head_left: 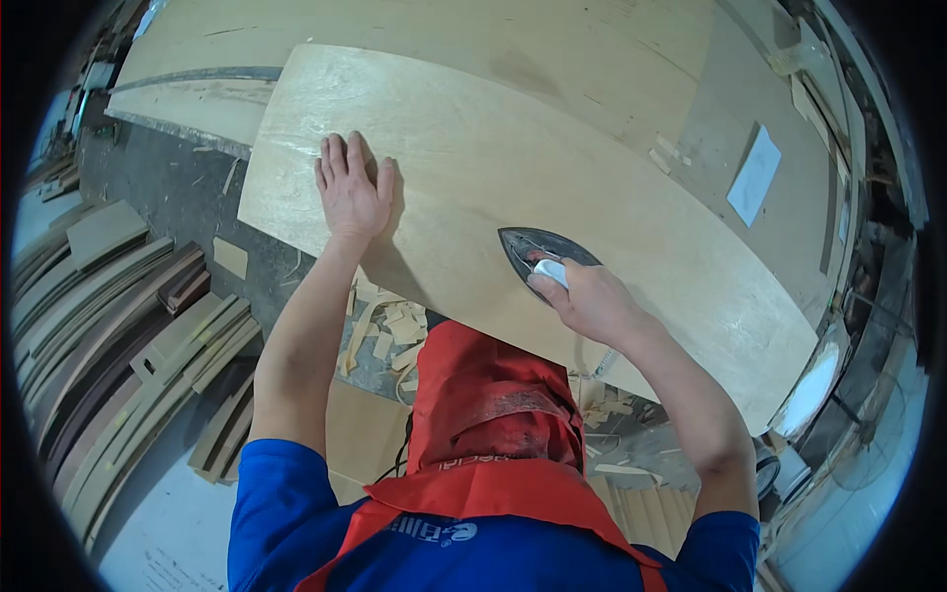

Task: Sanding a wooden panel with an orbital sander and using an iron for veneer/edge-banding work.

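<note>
- L hand [352,192]: my palm is flat, fingers together and stretched out, pressing on the pale thin wooden veneer sheet [513,187] near its left end. Nothing gripped.
- R hand [592,301]: fingers curled tight round the white handle of the dark-soled pointed flat iron [538,252]. Firm hold, thumb side hidden.
- Iron location: sole down on the sheet, approx. mid-length, close to the near edge, well right of my L hand.
- Iron heading: tip points up-left, away from me and roughly toward my L hand; long axis runs diagonal, heel nearest my R wrist.
- Sheet: long axis runs upper-left to lower-right across the big plywood workbench [631,59]; near edge overhangs the bench toward my red apron [493,414].
- Risk 1: iron parked too long in one spot could scorch the veneer.
- Risk 2: tip drifting toward L fingers could mean a burn.
- Risk 3: iron so near the overhanging edge may tip off.
- Risk 4: cord [592,360] hangs under my R wrist and might snag.
- Floor: wood offcuts [390,331] and stacked strips [118,326] to my left.
</note>
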Action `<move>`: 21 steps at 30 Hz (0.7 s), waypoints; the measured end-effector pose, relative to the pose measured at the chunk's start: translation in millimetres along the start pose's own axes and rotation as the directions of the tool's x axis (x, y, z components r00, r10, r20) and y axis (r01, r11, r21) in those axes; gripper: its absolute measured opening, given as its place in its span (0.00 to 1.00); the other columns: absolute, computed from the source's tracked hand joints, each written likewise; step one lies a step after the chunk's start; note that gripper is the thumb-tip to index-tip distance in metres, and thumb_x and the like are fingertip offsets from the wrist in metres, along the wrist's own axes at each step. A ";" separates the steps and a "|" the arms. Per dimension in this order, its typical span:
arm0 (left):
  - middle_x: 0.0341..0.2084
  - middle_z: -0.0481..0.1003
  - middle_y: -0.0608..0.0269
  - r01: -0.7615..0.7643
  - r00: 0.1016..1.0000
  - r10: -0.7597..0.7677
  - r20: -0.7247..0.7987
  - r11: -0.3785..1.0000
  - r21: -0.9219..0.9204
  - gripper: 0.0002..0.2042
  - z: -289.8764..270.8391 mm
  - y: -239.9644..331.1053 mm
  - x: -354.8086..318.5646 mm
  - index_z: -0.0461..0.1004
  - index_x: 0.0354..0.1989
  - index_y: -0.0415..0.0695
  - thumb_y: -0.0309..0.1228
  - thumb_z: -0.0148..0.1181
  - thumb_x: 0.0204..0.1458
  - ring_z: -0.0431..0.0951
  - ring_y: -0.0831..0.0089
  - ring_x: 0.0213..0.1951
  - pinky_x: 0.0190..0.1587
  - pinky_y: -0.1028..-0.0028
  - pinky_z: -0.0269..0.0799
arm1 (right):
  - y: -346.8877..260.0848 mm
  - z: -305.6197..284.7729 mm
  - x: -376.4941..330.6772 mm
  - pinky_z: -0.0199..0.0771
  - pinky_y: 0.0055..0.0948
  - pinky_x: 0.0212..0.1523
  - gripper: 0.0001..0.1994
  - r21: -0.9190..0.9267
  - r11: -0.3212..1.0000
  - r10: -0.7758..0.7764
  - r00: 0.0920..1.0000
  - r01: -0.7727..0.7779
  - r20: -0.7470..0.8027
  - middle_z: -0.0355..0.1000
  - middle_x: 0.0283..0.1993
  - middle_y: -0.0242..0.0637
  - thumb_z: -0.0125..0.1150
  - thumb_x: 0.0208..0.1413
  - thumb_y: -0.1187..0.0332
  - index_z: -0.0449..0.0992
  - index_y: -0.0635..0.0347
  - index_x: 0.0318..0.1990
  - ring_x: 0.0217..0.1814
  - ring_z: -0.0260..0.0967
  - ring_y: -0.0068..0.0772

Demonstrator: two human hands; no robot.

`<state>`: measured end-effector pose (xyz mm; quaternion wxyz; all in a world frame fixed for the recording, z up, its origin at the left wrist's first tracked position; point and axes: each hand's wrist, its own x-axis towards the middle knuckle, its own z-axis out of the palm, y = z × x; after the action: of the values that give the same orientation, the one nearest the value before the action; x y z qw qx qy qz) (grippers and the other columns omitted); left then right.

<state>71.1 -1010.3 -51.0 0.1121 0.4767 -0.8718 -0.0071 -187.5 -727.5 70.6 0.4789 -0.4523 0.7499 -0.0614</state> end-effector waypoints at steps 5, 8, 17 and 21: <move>0.73 0.56 0.32 0.002 1.000 -0.002 -0.003 1.000 -0.030 0.37 -3.7 -4.6 3.6 0.59 0.74 0.36 0.50 0.55 0.65 0.51 0.38 0.77 0.78 0.44 0.43 | -8.4 -7.9 6.4 0.78 0.51 0.47 0.20 0.066 0.995 -0.078 0.996 0.080 -0.039 0.80 0.42 0.59 0.57 0.71 0.53 0.79 0.64 0.51 0.47 0.78 0.66; 0.73 0.56 0.31 -0.002 0.999 0.000 -0.038 0.999 -0.052 0.37 -3.6 -3.6 7.9 0.59 0.74 0.36 0.50 0.56 0.64 0.51 0.38 0.77 0.78 0.44 0.43 | -21.0 -12.5 17.3 0.78 0.51 0.47 0.20 0.043 0.996 -0.075 0.997 0.076 -0.026 0.80 0.42 0.60 0.57 0.71 0.53 0.79 0.64 0.50 0.47 0.78 0.66; 0.72 0.59 0.34 0.025 0.997 -0.035 -0.063 0.990 -0.139 0.33 -6.2 -8.0 5.0 0.62 0.73 0.36 0.47 0.53 0.66 0.55 0.42 0.76 0.78 0.46 0.44 | -57.8 6.7 46.4 0.78 0.51 0.47 0.19 0.047 0.988 -0.140 0.987 0.144 -0.081 0.80 0.42 0.59 0.55 0.73 0.54 0.79 0.63 0.51 0.47 0.77 0.67; 0.72 0.60 0.35 0.071 0.981 -0.148 -0.122 0.871 -0.486 0.30 -8.9 -29.9 -2.7 0.61 0.73 0.34 0.41 0.49 0.69 0.57 0.43 0.76 0.78 0.50 0.48 | -124.2 16.3 98.6 0.77 0.51 0.47 0.20 0.016 0.990 -0.136 0.989 0.137 -0.055 0.79 0.42 0.60 0.53 0.73 0.53 0.79 0.64 0.51 0.48 0.77 0.67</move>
<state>99.1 -1023.5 -46.4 0.2936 0.4820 -0.8029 -0.1921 -111.0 -867.1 61.8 0.4577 -0.4960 0.7291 -0.1133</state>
